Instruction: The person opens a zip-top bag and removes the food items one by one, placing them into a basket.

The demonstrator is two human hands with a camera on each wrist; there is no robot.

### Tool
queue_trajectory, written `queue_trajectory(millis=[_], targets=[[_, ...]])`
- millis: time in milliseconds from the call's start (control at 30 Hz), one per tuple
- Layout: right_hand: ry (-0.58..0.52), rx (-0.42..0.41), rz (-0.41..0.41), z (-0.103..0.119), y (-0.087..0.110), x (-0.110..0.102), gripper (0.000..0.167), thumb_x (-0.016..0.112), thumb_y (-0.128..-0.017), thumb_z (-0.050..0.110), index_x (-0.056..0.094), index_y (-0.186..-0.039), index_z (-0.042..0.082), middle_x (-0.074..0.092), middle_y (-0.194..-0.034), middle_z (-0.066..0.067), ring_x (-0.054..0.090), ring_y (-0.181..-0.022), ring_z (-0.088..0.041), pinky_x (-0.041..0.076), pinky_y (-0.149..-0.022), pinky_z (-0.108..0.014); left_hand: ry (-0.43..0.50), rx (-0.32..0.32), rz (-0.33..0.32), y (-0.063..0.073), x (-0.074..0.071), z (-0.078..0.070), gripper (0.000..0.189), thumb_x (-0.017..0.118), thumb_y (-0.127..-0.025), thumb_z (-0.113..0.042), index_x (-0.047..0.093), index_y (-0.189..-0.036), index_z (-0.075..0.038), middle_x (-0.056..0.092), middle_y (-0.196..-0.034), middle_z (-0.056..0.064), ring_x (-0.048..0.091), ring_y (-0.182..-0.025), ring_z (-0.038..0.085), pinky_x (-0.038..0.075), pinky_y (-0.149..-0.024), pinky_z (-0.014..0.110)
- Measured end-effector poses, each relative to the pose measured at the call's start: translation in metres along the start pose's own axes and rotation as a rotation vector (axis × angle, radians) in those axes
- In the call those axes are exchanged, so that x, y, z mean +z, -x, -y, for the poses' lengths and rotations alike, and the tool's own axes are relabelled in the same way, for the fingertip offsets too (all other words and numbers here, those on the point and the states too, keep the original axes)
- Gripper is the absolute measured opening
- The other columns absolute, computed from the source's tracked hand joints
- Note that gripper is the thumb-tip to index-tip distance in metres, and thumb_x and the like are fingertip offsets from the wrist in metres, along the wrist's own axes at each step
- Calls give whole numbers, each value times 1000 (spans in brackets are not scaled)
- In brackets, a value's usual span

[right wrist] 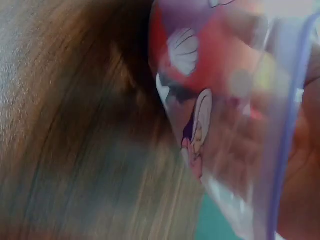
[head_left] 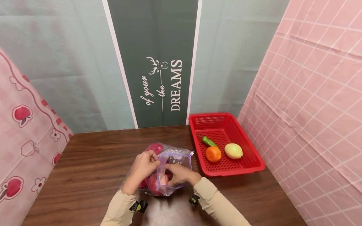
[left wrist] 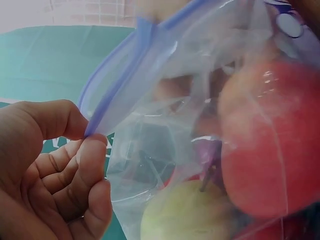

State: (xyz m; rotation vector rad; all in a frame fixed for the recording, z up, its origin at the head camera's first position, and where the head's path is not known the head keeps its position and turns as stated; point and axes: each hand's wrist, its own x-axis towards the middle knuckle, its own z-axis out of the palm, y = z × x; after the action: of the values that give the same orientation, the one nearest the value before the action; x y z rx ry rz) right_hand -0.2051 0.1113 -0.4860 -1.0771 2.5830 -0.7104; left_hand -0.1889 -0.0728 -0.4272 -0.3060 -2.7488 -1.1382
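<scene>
A clear zip bag [head_left: 181, 157] with a purple zip edge and printed pictures lies on the table, bulging with fruit. My left hand [head_left: 145, 164] pinches the zip edge between thumb and forefinger, seen close up in the left wrist view. Through the film show a large red fruit [left wrist: 270, 145] and, lower, a pale green fruit [left wrist: 182, 212] with a stem. My right hand [head_left: 179, 174] reaches into the bag's mouth, its fingers bent beside a red fruit [head_left: 154, 183]. Film covers part of those fingers, so I cannot tell whether they hold it.
To the right of the bag, a red plastic basket [head_left: 253, 155] holds a green pepper [head_left: 208, 141], an orange fruit [head_left: 213, 154] and a pale yellow fruit [head_left: 233, 151]. The brown wooden table [head_left: 93, 163] meets fabric hangings at the back and sides.
</scene>
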Motion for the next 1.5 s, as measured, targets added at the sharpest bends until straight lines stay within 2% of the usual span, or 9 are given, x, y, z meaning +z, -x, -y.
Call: queue_trajectory(millis=[100, 267, 500, 833, 1000, 1100, 1200, 1400, 1500], targets=[[-9, -19, -6, 1, 0, -2, 43, 80, -63, 16, 57, -99, 11, 60, -83, 1, 53, -71, -9, 42, -65, -17, 4, -13, -7, 0, -1, 0, 14, 69, -68, -12, 55, -65, -16, 50, -56, -7, 46, -53, 10, 39, -48, 28], [40, -16, 22, 6, -3, 0, 46, 81, -63, 19, 56, -102, 11, 56, -77, 3, 49, -66, -7, 40, -60, -17, -12, -16, 3, 0, 0, 1, 14, 69, -67, -14, 55, -65, -17, 50, -56, -8, 47, -53, 9, 39, -47, 28], [30, 77, 20, 7, -10, 7, 44, 82, -60, 20, 55, -94, 17, 53, -72, 7, 50, -65, -8, 40, -57, -18, -25, -9, -5, 0, -1, 2, 15, 69, -67, -13, 55, -65, -17, 51, -56, -9, 47, -54, 9, 38, -49, 28], [34, 77, 6, 6, -20, 12, 36, 81, -61, 20, 53, -83, 20, 50, -70, 9, 50, -64, -8, 39, -52, -26, -29, -13, -40, 0, -4, 5, 15, 70, -68, -14, 55, -65, -17, 50, -56, -8, 47, -54, 10, 38, -50, 29], [84, 73, -3, 6, -18, 12, 47, 81, -60, 19, 57, -100, 15, 49, -86, 4, 49, -74, -9, 42, -59, -26, -23, -23, -28, -1, -4, 5, 15, 69, -68, -14, 55, -66, -16, 51, -57, -8, 47, -54, 10, 38, -49, 29], [101, 120, -9, 7, -15, 12, 60, 81, -59, 22, 57, -114, 18, 47, -95, 2, 49, -81, -9, 44, -65, -36, -25, -33, -20, 0, -4, 4, 14, 69, -68, -14, 55, -66, -16, 51, -57, -7, 47, -55, 10, 38, -49, 29], [101, 140, -14, 7, -13, 11, 66, 82, -60, 25, 56, -121, 22, 49, -99, 2, 50, -85, -10, 44, -69, -42, -27, -41, -17, 0, -5, 3, 14, 69, -69, -14, 55, -66, -16, 51, -58, -7, 47, -55, 10, 38, -48, 29], [105, 30, -47, 6, -9, 1, 58, 82, -62, 29, 58, -111, 11, 58, -94, 2, 54, -84, -10, 45, -73, -24, -13, -47, -22, 0, -5, 3, 14, 69, -68, -14, 55, -66, -16, 50, -57, -7, 47, -54, 11, 38, -48, 29], [132, 18, -75, 8, -4, -9, 57, 82, -60, 30, 58, -108, 8, 60, -93, 2, 56, -84, -11, 44, -77, -22, 0, -39, -31, 0, -5, 3, 15, 70, -68, -13, 55, -66, -16, 50, -57, -6, 47, -54, 11, 38, -48, 29]])
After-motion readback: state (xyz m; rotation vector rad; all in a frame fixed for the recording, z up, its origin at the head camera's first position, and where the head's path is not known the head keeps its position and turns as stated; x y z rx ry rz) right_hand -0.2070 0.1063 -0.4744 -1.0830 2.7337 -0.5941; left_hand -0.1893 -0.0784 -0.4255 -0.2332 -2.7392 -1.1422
